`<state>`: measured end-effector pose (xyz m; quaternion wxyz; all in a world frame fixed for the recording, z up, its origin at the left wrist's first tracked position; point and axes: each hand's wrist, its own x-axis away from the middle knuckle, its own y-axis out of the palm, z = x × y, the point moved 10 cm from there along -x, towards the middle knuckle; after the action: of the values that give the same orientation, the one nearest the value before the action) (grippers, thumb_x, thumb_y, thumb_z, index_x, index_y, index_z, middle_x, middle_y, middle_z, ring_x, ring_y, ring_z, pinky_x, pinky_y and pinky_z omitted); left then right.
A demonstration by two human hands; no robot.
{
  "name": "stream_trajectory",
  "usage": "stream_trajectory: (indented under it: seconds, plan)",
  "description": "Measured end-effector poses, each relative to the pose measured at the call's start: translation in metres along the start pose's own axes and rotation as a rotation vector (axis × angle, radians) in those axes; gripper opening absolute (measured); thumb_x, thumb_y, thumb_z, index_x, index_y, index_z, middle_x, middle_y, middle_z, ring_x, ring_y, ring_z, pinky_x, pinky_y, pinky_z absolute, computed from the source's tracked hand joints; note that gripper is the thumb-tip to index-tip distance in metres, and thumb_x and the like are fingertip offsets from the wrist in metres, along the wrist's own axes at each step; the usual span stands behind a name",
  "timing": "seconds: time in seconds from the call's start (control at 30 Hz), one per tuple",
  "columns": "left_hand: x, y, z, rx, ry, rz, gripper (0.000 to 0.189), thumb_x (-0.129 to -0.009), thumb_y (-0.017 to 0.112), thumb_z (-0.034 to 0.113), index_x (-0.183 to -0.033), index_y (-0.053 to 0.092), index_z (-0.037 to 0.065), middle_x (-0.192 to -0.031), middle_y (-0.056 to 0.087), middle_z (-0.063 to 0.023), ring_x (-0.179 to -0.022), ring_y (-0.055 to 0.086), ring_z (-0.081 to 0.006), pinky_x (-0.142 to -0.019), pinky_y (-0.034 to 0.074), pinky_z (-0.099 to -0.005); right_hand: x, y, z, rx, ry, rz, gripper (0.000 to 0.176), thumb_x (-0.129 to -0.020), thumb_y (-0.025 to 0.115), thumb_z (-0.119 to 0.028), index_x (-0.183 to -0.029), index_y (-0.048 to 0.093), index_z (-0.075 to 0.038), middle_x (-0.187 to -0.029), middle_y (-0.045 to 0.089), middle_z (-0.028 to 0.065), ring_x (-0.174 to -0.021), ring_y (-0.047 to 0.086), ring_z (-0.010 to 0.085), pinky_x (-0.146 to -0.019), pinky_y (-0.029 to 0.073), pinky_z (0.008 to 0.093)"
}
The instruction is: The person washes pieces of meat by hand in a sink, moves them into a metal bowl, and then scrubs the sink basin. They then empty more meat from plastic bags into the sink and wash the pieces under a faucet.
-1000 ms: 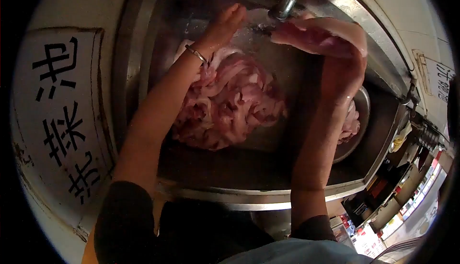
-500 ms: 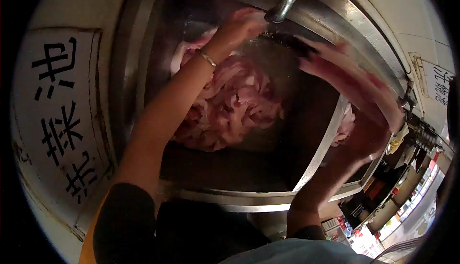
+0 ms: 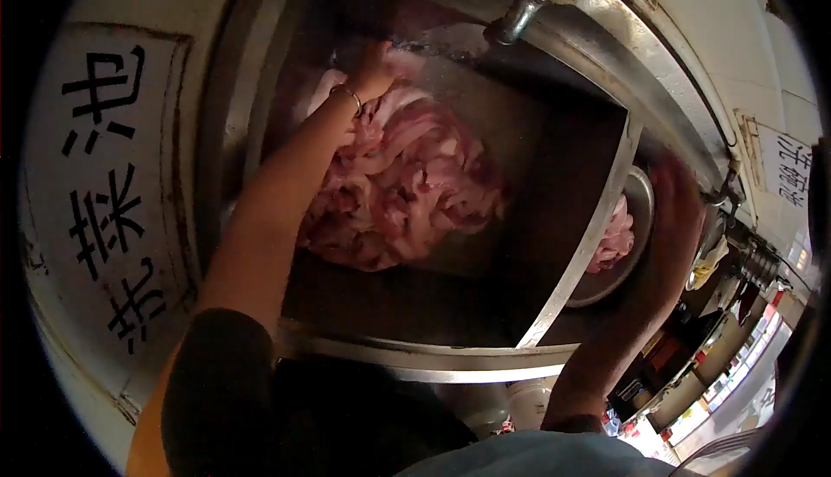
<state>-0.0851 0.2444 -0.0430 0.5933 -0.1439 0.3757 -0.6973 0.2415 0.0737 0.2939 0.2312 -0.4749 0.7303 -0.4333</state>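
Observation:
A big pile of raw pink meat slices [image 3: 407, 187] lies in the left basin of a steel sink [image 3: 407, 357]. My left hand [image 3: 370, 63], with a thin bracelet on the wrist, reaches to the far end of the pile, and its fingers curl around a slice there. My right hand [image 3: 679, 190] is blurred. It hovers over the right rim of a metal bowl [image 3: 645, 196] in the right basin, and no meat shows in it. More meat [image 3: 613, 239] lies in that bowl.
A steel tap [image 3: 526, 5] juts out over the back of the sink. A divider bar [image 3: 582, 248] separates the two basins. A white wall panel with black characters [image 3: 108, 191] is on the left. A shop aisle shows at lower right.
My right hand carried a large slab of meat from under the tap to the right and down to the bowl, and the slab is gone from it. My left hand dropped from the tap into the pile.

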Motion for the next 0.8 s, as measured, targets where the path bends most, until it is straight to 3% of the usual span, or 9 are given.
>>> stream_trajectory:
  seconds: [0.07,0.1,0.17,0.2,0.27,0.37,0.5,0.57,0.8]
  plan:
    - [0.011,0.024,-0.006,-0.07,-0.112,-0.281,0.043,-0.074,0.065,0.017,-0.113,0.05,0.007,-0.1,0.056,-0.0136,-0.091,0.056,-0.0307,-0.077,0.045,-0.0338,-0.024,0.02,-0.068,-0.171,-0.206,0.008,0.029,-0.085,0.054,-0.012,-0.112,0.054,-0.002,-0.102,0.06,0.0136,-0.095,0.057,0.0175,-0.083,0.043,0.0294]
    - [0.01,0.022,0.002,-0.067,-0.11,-0.282,0.043,-0.074,0.065,0.017,-0.113,0.05,0.007,-0.1,0.056,-0.0136,-0.091,0.056,-0.0307,-0.077,0.045,-0.0338,-0.027,0.03,-0.106,-0.13,-0.321,-0.009,0.032,-0.086,0.053,-0.014,-0.116,0.051,-0.003,-0.096,0.061,0.0085,-0.089,0.056,0.0126,-0.076,0.044,0.0269]
    - [0.021,0.044,0.017,-0.049,-0.205,-0.636,0.039,-0.077,0.063,0.019,-0.111,0.051,0.006,-0.094,0.059,-0.0105,-0.088,0.058,-0.0243,-0.074,0.046,-0.0308,-0.039,0.052,-0.152,-0.183,-0.451,-0.065,0.034,-0.085,0.055,-0.013,-0.118,0.05,-0.008,-0.09,0.061,0.0091,-0.084,0.057,0.0126,-0.071,0.045,0.0264]
    - [0.019,0.041,0.028,-0.045,-0.207,-0.638,0.039,-0.077,0.063,0.019,-0.111,0.051,0.006,-0.094,0.059,-0.0105,-0.088,0.058,-0.0243,-0.074,0.046,-0.0308,-0.038,0.067,-0.177,-0.014,-0.631,-0.095,0.031,-0.084,0.055,-0.013,-0.115,0.051,-0.009,-0.086,0.061,0.0104,-0.078,0.059,0.0154,-0.066,0.045,0.0279]
    - [0.03,0.047,0.046,0.551,-0.533,-0.719,0.036,-0.08,0.061,0.02,-0.111,0.051,0.006,-0.091,0.06,-0.0053,-0.084,0.058,-0.0157,-0.069,0.047,-0.0274,-0.038,0.085,-0.196,0.156,-0.811,-0.129,0.028,-0.084,0.056,-0.012,-0.112,0.052,-0.011,-0.082,0.061,0.0118,-0.071,0.061,0.0183,-0.061,0.046,0.0295]
    - [0.005,0.014,0.094,0.979,-0.49,-0.594,0.033,-0.082,0.059,0.02,-0.111,0.051,0.007,-0.094,0.06,-0.0014,-0.083,0.055,-0.0088,-0.068,0.047,-0.0247,-0.041,0.099,-0.209,0.354,-0.902,-0.085,0.024,-0.081,0.058,-0.02,-0.1,0.05,-0.007,-0.073,0.059,0.0131,-0.067,0.059,0.0242,-0.053,0.045,0.034]
    - [-0.025,-0.02,0.148,1.256,-0.365,-0.545,0.04,-0.083,0.057,0.023,-0.118,0.049,0.007,-0.087,0.058,-0.0018,-0.076,0.054,-0.0108,-0.059,0.047,-0.0258,-0.037,0.099,-0.206,0.235,-0.883,0.027,0.019,-0.084,0.055,-0.018,-0.1,0.048,-0.011,-0.066,0.059,0.0103,-0.057,0.058,0.0277,-0.049,0.043,0.0361]
    - [-0.04,-0.038,0.166,1.2,-0.086,-0.445,0.045,-0.083,0.057,0.021,-0.123,0.043,0.008,-0.091,0.057,-0.0026,-0.078,0.056,-0.0115,-0.061,0.049,-0.027,-0.035,0.096,-0.209,0.227,-0.86,0.074,0.018,-0.084,0.055,-0.021,-0.097,0.047,-0.011,-0.062,0.059,0.0089,-0.054,0.058,0.0293,-0.046,0.042,0.0378]
    - [-0.022,-0.007,0.162,1.367,-0.303,-0.487,0.034,-0.084,0.057,0.018,-0.115,0.046,0.007,-0.092,0.057,-0.0043,-0.076,0.056,-0.0122,-0.067,0.05,-0.0283,-0.036,0.092,-0.204,0.397,-0.822,0.169,0.02,-0.084,0.055,-0.026,-0.098,0.047,-0.013,-0.063,0.059,0.0079,-0.051,0.057,0.0269,-0.043,0.041,0.0364]
